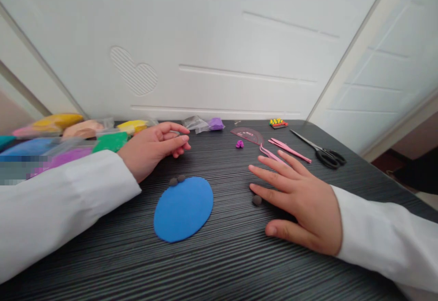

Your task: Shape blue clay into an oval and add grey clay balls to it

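My left hand [153,148] rests on the dark wood-grain table [219,255] with its fingers loosely curled and nothing visible in them. Just below it lie two small grey clay balls [177,180], touching the top edge of a flat blue clay disc [183,209]. My right hand [297,200] lies spread on the table, with a third grey clay ball [257,200] beside its fingers. Its fingertips are close to a pink tool [272,155], whose far end shows beyond them.
Bagged coloured clay [58,150] fills the table's left side. Along the back lie a purple clay packet [216,124], a pink protractor [247,135], a purple clay scrap [239,144], pink tweezers [290,150], a small clay-decorated piece [278,123] and black-handled scissors [320,152]. A white door [219,40] stands behind.
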{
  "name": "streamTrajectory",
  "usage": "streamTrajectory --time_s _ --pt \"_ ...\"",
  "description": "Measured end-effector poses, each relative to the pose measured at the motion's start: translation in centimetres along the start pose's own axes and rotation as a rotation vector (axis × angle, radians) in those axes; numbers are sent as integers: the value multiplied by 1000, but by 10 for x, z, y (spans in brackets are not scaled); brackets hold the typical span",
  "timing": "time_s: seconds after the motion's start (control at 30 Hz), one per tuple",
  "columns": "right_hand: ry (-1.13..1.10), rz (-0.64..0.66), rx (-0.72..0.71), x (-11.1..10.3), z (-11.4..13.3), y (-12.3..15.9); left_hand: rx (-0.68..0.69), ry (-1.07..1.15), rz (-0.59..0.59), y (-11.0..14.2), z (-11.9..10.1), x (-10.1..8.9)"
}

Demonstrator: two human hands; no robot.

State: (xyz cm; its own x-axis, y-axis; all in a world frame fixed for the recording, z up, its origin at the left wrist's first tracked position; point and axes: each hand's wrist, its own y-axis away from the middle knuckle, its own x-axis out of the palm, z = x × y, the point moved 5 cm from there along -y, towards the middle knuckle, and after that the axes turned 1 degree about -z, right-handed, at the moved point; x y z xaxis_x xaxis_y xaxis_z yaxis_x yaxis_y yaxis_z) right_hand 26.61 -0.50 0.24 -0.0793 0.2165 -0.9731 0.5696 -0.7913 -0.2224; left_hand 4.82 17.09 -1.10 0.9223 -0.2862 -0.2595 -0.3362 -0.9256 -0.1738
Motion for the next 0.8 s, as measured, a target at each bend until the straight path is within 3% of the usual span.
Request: streamTrajectory --time_s 0.13,0.27,0.4,0.5,0.67,0.73,0.8 --pt "-15 -53 11 -11 -9 6 1 -6 8 0 -1 1" --pt "-84 -107 25 -13 -2 0 1 -11 24 1 -5 3" --pt "-168 34 -66 8 22 -21 -10 -26 32 1 -5 3" --pt "-217 123 -61 17 26 -32 -15 -46 42 1 -6 2" --pt "-199 92 119 15 4 -18 3 -85 64 4 -10 3" --pt "-223 70 97 17 5 -10 13 -96 70 4 -11 3" --pt "-246 66 -17 20 15 -8 17 -101 75 4 -12 3"
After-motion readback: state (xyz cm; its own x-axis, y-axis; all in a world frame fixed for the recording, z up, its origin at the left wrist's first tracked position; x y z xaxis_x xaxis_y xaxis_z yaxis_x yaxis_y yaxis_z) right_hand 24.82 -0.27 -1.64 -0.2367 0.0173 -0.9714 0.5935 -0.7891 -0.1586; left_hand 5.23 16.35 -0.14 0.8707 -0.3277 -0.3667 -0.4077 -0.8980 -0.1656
